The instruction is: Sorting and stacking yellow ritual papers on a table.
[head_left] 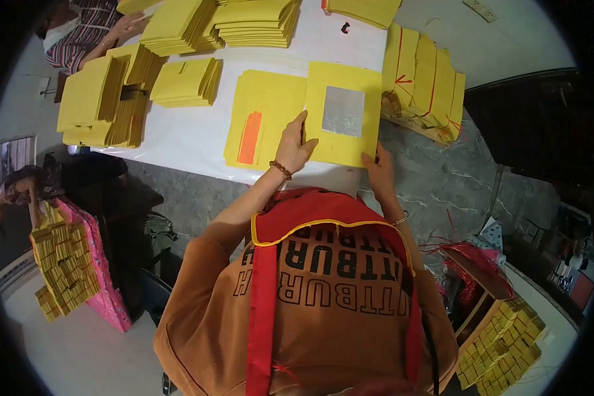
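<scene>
A stack of yellow paper sheets (342, 148) lies in front of me at the near right of the white-covered table, a silver foil square (343, 111) on its top sheet. My left hand (294, 142) rests open along the left edge of this stack, thumb spread over the sheet. At the lower right corner, my right hand (381, 173) grips the stack's edge; some of its fingers are hidden. Just left of my left hand lies another yellow paper pile (270, 99), with an orange-red strip (249, 138) showing on its top.
Yellow paper bundles (89, 99) crowd the table's (185, 135) far left, where another person's hand (129, 26) rests. Tied yellow bundles (426, 82) stand beyond the right edge. More small yellow bundles (501, 350) sit at lower right, and others (66, 264) at left beside a pink cloth (102, 280).
</scene>
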The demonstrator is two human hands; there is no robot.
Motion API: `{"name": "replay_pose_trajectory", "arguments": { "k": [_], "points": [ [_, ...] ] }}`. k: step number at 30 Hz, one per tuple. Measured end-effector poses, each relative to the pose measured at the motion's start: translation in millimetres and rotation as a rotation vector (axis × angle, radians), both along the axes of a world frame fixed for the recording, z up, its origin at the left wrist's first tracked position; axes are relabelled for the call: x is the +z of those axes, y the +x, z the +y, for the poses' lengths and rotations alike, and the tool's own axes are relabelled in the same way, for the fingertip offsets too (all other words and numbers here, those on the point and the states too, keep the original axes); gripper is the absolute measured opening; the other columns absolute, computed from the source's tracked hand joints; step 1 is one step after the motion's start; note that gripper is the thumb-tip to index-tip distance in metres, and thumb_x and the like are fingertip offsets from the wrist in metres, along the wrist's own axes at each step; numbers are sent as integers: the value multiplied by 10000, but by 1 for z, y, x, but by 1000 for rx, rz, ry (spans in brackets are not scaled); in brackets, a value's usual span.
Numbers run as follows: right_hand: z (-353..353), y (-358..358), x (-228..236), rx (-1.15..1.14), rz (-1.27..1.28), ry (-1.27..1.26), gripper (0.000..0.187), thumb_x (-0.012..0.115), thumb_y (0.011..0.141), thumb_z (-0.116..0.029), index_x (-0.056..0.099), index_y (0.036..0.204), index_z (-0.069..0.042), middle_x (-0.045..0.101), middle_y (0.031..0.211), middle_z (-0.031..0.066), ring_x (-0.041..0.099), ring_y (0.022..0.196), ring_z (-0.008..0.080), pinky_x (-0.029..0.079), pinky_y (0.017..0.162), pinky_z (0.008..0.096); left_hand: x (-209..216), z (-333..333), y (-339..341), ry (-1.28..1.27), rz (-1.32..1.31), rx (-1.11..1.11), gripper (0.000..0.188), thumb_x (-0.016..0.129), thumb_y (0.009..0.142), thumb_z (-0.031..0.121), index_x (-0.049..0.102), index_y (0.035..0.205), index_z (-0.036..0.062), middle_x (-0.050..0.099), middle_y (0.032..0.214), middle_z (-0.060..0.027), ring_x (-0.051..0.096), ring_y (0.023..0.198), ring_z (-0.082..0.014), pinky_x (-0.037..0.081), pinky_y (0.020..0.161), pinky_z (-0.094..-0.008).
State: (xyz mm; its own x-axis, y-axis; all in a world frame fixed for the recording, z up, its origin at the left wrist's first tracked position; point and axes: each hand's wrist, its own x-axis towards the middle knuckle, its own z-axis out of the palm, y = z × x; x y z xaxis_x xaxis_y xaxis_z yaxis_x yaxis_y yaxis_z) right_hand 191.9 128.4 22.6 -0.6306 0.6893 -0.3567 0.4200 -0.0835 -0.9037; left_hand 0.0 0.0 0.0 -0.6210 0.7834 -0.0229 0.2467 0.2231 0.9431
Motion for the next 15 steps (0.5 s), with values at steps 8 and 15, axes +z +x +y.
{"name": "replay_pose_trajectory", "arguments": {
  "k": [8,15],
  "points": [
    [-5,-1,0,-142,177,-123,414,528,805,-74,463,1205,10,480,1158,131,479,993,182,384,857,305,45,-31,-11,-114,687,-31,517,606,692,131,463,1184,69,498,1102,-152,451,1003,-317,364,829,-416],
    [-10,-4,5,-216,158,-126,516,540,820,-77,354,1297,-12,460,1195,115,450,1069,201,350,918,302,35,-43,-30,-282,640,-51,526,562,694,163,456,1203,82,509,1100,-143,452,1010,-307,363,822,-431]
  ]
}}
